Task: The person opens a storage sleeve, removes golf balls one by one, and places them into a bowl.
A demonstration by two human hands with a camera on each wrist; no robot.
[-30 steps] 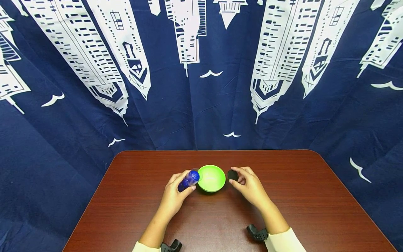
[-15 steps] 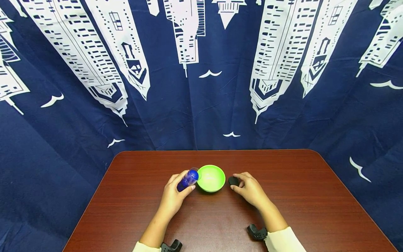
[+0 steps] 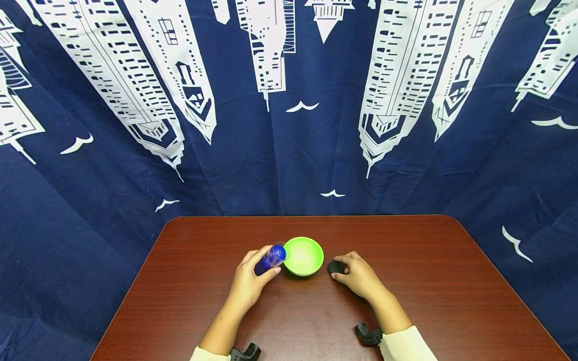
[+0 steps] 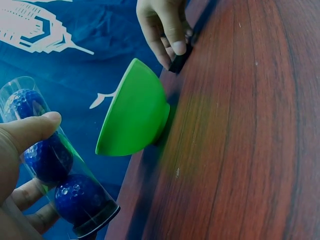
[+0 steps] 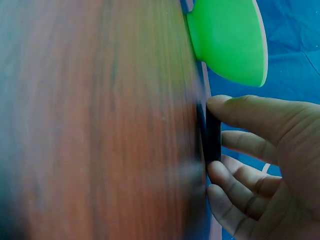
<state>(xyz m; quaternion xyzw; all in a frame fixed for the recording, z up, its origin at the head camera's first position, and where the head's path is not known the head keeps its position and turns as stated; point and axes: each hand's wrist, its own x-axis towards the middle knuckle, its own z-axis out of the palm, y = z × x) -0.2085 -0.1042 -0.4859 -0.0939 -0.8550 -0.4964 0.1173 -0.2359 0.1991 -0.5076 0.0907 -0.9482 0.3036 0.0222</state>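
I see a clear plastic tube (image 3: 270,258) of dark blue dimpled balls, uncapped, tilted with its open mouth at the near-left rim of a bright green plastic bowl (image 3: 303,255), which sits upright at table centre. A small flat black round cap (image 3: 335,266) lies on the table just right of the bowl.

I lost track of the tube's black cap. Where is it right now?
In the head view the black cap lies on the table, just right of the green bowl, pinched by the right hand.
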